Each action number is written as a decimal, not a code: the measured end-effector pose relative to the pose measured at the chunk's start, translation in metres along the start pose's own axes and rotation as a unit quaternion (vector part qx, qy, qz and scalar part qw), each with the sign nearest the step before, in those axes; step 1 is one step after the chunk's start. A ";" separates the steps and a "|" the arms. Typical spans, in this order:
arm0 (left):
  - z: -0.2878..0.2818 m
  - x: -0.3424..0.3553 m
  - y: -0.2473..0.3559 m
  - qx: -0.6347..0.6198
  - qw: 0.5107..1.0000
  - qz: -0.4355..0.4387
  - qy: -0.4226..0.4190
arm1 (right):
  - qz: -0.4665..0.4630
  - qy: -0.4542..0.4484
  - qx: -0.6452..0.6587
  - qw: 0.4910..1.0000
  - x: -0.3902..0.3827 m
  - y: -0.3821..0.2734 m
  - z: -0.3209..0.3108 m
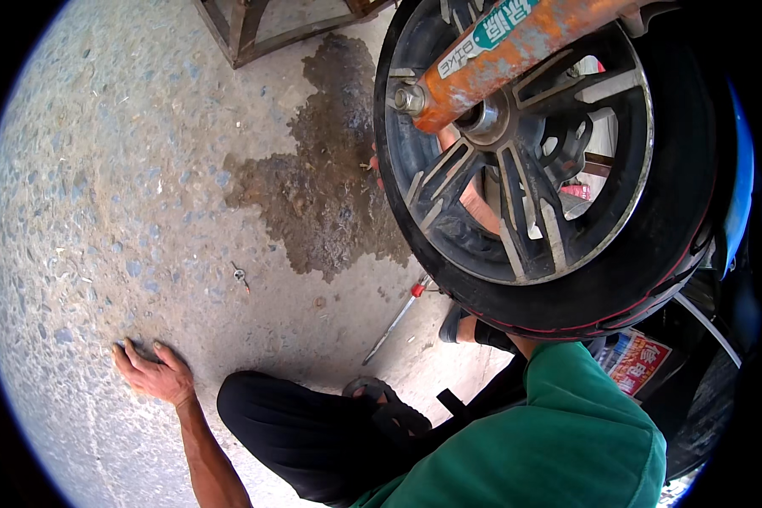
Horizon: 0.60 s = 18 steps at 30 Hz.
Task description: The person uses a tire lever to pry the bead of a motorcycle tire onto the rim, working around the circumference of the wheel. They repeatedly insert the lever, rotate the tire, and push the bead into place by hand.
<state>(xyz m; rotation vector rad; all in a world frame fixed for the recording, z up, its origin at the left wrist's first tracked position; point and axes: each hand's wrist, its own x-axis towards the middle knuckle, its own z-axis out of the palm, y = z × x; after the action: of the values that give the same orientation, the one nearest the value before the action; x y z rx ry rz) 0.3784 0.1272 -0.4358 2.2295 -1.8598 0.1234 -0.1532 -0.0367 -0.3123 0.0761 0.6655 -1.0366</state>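
My left hand (152, 372) lies flat on the concrete ground, fingers spread, holding nothing. My right forearm (476, 203) passes behind a black tyre (652, 254) with silver alloy spokes (525, 229) and shows through the gaps. Only the fingertips of my right hand (374, 165) appear, curled round the tyre's left edge. The wheel hangs in a rusty orange fork leg (499, 59) with an axle nut (408, 99) at its end. On the ground beside the wheel lies a thin screwdriver with a red handle (398, 317).
A dark stain (322, 186) spreads on the concrete left of the wheel. A small metal piece (240, 275) lies near it. A metal frame (254, 34) stands at the top. My bent knee (296, 423) and sandal (389, 406) are below, with a red packet (635, 360) and a blue fender (741, 186) at the right.
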 end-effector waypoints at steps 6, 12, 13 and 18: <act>0.001 -0.003 -0.007 -0.001 1.000 0.001 0.006 | 0.121 0.108 0.044 0.986 -0.049 0.011 0.028; 0.000 -0.001 -0.002 -0.005 1.000 -0.003 0.006 | 0.253 0.077 0.053 0.963 -0.073 -0.001 0.050; -0.001 -0.001 -0.002 -0.003 1.000 -0.004 0.005 | 0.283 0.062 0.049 0.956 -0.069 -0.008 0.044; -0.001 0.001 0.000 -0.007 1.000 -0.003 0.008 | 0.304 0.043 0.048 0.951 -0.051 -0.010 0.030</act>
<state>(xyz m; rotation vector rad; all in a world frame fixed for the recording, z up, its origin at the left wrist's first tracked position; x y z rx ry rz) 0.3784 0.1265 -0.4343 2.2185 -1.8393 0.1252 -0.1640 -0.0136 -0.2578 0.3899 0.6144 -0.4704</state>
